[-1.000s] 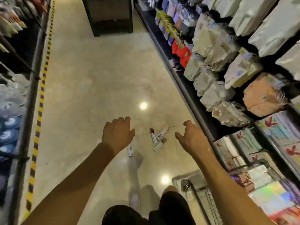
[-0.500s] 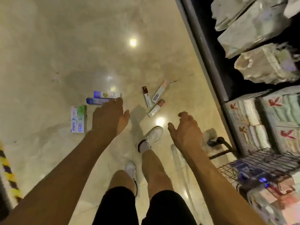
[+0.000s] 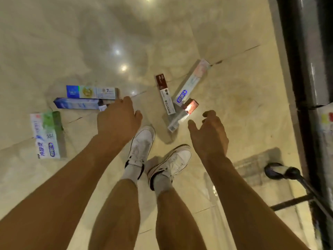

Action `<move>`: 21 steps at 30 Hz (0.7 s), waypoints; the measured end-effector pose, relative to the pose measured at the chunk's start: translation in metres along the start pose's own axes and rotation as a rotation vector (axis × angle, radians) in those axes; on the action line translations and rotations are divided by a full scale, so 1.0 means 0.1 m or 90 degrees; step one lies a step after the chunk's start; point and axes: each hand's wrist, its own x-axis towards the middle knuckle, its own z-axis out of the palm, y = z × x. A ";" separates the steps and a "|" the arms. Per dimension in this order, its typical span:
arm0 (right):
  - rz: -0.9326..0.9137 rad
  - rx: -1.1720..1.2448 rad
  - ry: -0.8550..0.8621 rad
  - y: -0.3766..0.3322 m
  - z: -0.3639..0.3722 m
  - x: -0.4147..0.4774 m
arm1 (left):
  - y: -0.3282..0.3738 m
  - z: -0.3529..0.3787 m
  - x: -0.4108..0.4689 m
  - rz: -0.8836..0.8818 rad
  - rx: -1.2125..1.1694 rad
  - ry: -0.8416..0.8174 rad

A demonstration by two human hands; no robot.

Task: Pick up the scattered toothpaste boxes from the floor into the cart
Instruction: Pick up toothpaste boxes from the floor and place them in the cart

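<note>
Of the cart (image 3: 292, 202) only a dark bar and one wheel (image 3: 276, 171) show, at the lower right near the shelf base (image 3: 306, 51). Its basket is out of the picture, so I cannot tell what is in it.

Six toothpaste boxes lie flat on the shiny beige floor (image 3: 162, 33), in two groups. At the left are a white-green box (image 3: 47, 135), a blue box (image 3: 77, 103) and, just beside the blue one, a blue-white box (image 3: 91, 92) marked "7". At the right a brown-white box (image 3: 164, 94), a white box (image 3: 191, 83) with a blue mark and a red-ended box (image 3: 182, 115) lie close together; their ends seem to overlap.

The left hand (image 3: 117, 121) is over the right end of the blue box, with fingers loosely bent downward and tips hidden; nothing shows in it. The right hand (image 3: 207, 134) hangs just below the red-ended box, fingers apart and lightly curved, empty. Two white shoes (image 3: 142, 143) stand between the hands.
</note>
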 end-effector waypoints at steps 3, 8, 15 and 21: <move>0.024 0.019 0.025 0.01 0.33 0.63 | 0.10 0.48 0.48 0.024 -0.004 0.000; 0.043 0.038 0.029 0.06 0.85 1.52 | -0.33 1.09 0.98 -0.142 0.059 -0.006; 0.076 0.060 0.090 -0.11 1.48 2.25 | -1.17 2.11 0.90 -0.296 0.051 -0.096; 0.041 0.054 0.140 -0.09 1.91 2.29 | -1.24 2.45 0.87 -0.292 0.023 -0.026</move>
